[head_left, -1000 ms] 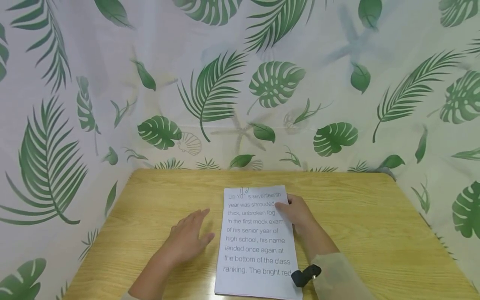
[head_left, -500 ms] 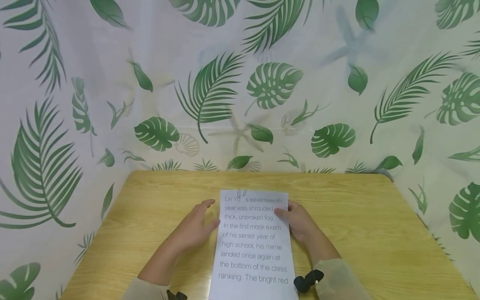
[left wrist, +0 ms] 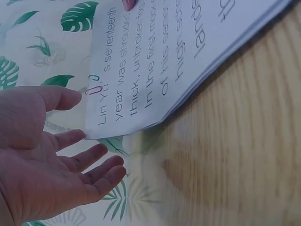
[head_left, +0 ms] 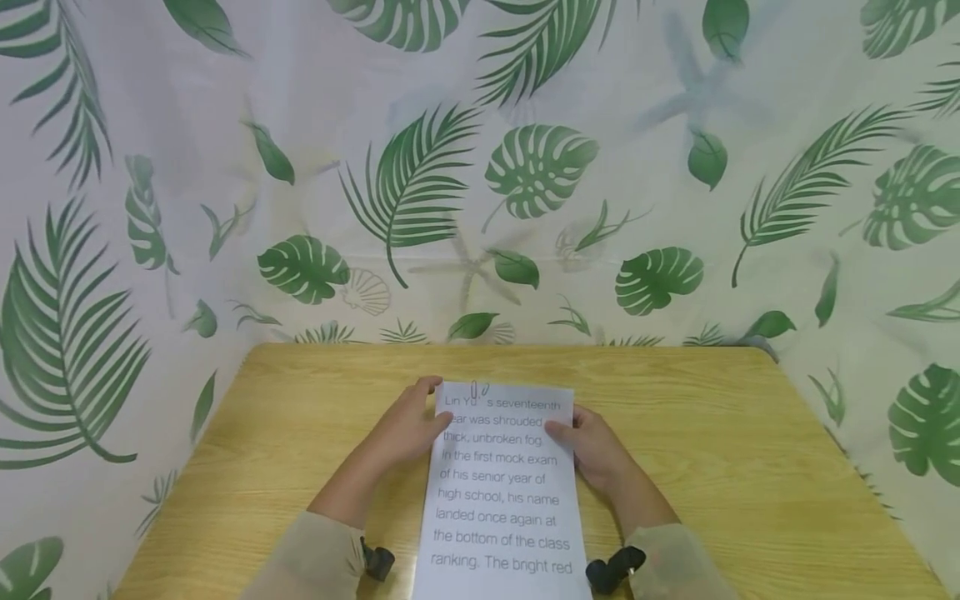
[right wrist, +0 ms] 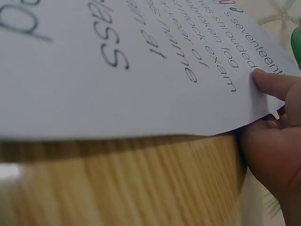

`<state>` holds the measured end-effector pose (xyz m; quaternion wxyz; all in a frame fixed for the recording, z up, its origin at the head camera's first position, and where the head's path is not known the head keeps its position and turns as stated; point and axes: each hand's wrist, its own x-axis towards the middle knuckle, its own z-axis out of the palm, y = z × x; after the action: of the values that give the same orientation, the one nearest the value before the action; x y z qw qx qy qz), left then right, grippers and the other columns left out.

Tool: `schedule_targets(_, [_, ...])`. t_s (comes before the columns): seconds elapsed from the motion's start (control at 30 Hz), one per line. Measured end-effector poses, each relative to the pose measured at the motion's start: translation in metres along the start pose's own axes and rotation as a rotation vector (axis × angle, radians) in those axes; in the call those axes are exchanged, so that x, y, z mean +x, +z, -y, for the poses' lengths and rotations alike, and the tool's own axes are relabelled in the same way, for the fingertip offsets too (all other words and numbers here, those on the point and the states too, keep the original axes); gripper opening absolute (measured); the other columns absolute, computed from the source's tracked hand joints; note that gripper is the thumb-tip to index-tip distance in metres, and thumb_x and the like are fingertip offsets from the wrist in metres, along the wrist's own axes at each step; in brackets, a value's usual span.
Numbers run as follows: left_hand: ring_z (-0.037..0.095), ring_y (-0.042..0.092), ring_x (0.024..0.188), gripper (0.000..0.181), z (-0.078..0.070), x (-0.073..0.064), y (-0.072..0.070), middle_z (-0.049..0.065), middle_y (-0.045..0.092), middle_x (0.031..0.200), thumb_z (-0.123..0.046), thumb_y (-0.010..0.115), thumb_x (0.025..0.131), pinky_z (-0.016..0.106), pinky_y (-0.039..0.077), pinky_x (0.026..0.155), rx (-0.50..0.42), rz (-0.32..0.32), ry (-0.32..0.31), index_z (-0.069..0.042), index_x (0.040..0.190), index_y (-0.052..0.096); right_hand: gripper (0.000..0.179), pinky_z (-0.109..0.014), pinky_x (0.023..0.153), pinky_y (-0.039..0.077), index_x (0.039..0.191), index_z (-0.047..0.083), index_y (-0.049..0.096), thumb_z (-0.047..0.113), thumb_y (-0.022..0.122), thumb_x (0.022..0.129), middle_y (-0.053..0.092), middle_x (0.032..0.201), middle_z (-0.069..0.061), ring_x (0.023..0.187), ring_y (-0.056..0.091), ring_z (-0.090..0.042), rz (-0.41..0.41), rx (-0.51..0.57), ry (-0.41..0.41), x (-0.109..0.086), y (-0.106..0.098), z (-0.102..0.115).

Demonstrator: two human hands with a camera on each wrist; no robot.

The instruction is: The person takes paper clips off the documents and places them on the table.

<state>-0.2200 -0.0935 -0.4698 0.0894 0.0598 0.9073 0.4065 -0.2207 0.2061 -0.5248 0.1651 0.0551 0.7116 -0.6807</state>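
A stack of white printed sheets [head_left: 502, 492] is raised at its far end above the table, its large black text facing up. Two paper clips, one pink [left wrist: 93, 90] and one green [left wrist: 94, 77], sit at its top edge. My right hand [head_left: 600, 450] pinches the right edge near the top, thumb [right wrist: 273, 84] on the printed face and fingers curled underneath. At the upper left corner is my left hand [head_left: 408, 423], its thumb overlapping the page in the head view. The left wrist view shows that hand's fingers [left wrist: 101, 181] spread, one fingertip right at the corner.
The sheets are over a light wood-grain table [head_left: 750, 467]. Behind it and at both sides hangs a white curtain [head_left: 585, 317] with green leaf prints. Small black devices [head_left: 378, 562] are at both wrists.
My left hand has moved right and forward to the stack's upper left corner. The stack has shifted slightly left and toward me, with my right hand still gripping its right edge.
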Motion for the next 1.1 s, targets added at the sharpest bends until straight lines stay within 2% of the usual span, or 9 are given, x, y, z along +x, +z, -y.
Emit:
schedule_targets(0.1, [0.034,0.046,0.142,0.059,0.001,0.009,0.001,0.007,0.043,0.157,-0.034,0.059,0.099,0.054,0.041,0.114,-0.041,-0.005,-0.007,-0.023,0.153,0.037,0.037,-0.036,0.091,0.059,0.137,0.018,0.059,0.015,0.059,0.100,0.070,0.127,-0.008,0.109,0.071,-0.024,0.022,0.012,-0.011,-0.001,-0.001,0.000])
schedule_targets(0.27, [0.028,0.059,0.126,0.052,0.002,0.019,0.003,0.006,0.054,0.145,-0.030,0.061,0.099,0.046,0.053,0.098,-0.143,0.010,0.019,-0.031,0.147,0.044,0.037,-0.035,0.093,0.058,0.137,0.018,0.059,0.014,0.059,0.100,0.069,0.128,-0.007,0.113,0.070,-0.023,0.042,0.029,-0.017,-0.002,-0.002,-0.001])
schedule_targets(0.37, [0.029,0.058,0.127,0.049,0.000,0.023,0.002,0.006,0.056,0.144,-0.030,0.063,0.098,0.048,0.051,0.101,-0.164,0.021,0.039,-0.037,0.143,0.047,0.038,-0.035,0.093,0.058,0.138,0.019,0.058,0.015,0.059,0.100,0.069,0.130,-0.007,0.114,0.070,-0.023,0.051,0.034,-0.026,-0.003,-0.002,-0.001])
schedule_targets(0.47, [0.033,0.052,0.136,0.045,-0.003,0.027,0.002,0.006,0.054,0.147,-0.031,0.066,0.096,0.055,0.041,0.112,-0.159,0.014,0.052,-0.039,0.138,0.051,0.039,-0.036,0.094,0.058,0.139,0.018,0.057,0.014,0.058,0.100,0.068,0.131,-0.008,0.115,0.069,-0.025,0.067,0.053,-0.041,-0.004,0.000,0.002])
schedule_targets(0.53, [0.033,0.049,0.139,0.041,-0.004,0.029,0.002,0.004,0.055,0.147,-0.031,0.068,0.095,0.057,0.037,0.115,-0.172,0.010,0.062,-0.039,0.133,0.055,0.040,-0.036,0.094,0.058,0.140,0.016,0.056,0.013,0.058,0.100,0.068,0.131,-0.008,0.113,0.070,-0.024,0.071,0.066,-0.044,-0.004,0.000,0.002])
schedule_targets(0.77, [0.029,0.051,0.136,0.036,-0.008,0.034,0.008,-0.002,0.065,0.132,-0.028,0.074,0.092,0.055,0.035,0.117,-0.269,0.016,0.123,-0.028,0.125,0.061,0.040,-0.034,0.093,0.058,0.139,0.014,0.056,0.013,0.060,0.099,0.068,0.130,-0.008,0.111,0.070,-0.022,0.047,0.036,-0.043,-0.005,-0.002,-0.001])
schedule_targets(0.93, [0.026,0.058,0.129,0.028,-0.010,0.035,0.013,-0.003,0.068,0.127,-0.026,0.074,0.091,0.052,0.039,0.114,-0.207,-0.006,0.148,-0.032,0.117,0.065,0.040,-0.034,0.092,0.058,0.139,0.014,0.057,0.014,0.060,0.099,0.069,0.129,-0.009,0.110,0.071,-0.023,0.047,0.026,-0.047,-0.005,-0.001,-0.002])
schedule_targets(1.1, [0.022,0.065,0.115,0.028,-0.012,0.034,0.015,-0.002,0.070,0.123,-0.028,0.073,0.092,0.047,0.049,0.103,-0.099,-0.040,0.177,-0.037,0.116,0.062,0.040,-0.033,0.092,0.058,0.138,0.016,0.057,0.015,0.061,0.098,0.068,0.129,-0.008,0.111,0.070,-0.022,0.038,0.019,-0.048,-0.005,-0.001,-0.001])
